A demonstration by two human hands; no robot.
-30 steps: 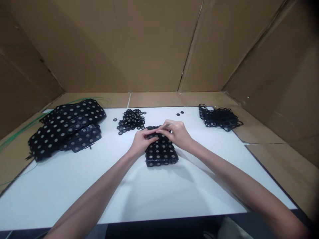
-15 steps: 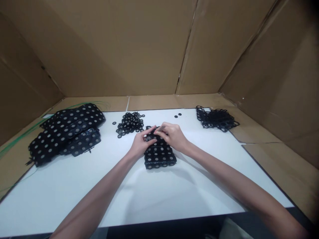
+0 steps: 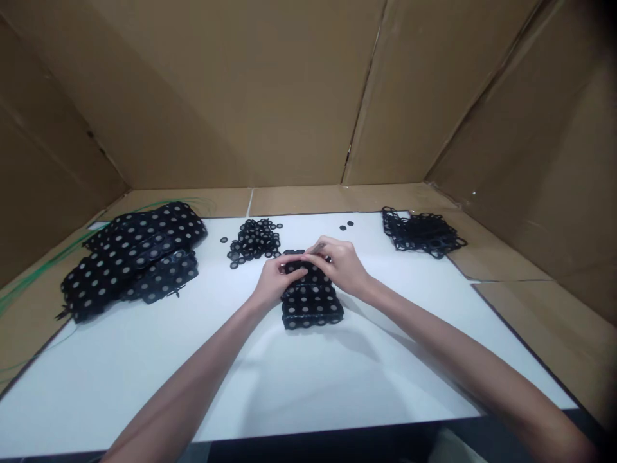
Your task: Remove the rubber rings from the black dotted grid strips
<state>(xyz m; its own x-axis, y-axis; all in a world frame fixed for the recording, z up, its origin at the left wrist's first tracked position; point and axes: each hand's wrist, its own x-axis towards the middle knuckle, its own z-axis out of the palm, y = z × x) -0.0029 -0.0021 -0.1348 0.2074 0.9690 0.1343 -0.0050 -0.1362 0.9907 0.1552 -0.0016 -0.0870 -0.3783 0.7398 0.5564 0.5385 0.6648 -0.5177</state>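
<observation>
Dotted black bundle (image 3: 312, 308) on white table (image 3: 144, 379), centre, under both hands. Left hand (image 3: 272, 280) on its far left part, thumb and forefinger apart; can't tell if gripping. Right hand (image 3: 341, 265) at far end, thumb and finger pinched together around a small greyish piece, too blurred to identify. Small discs (image 3: 255, 239) heaped just beyond left hand; black netting (image 3: 425, 233) far right.

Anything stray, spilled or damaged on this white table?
Two small dark discs lie on their own, away from the loose pile of discs, so they look stray. No damage shows, but the left hand and right hand cover part of the dotted black piece.
</observation>
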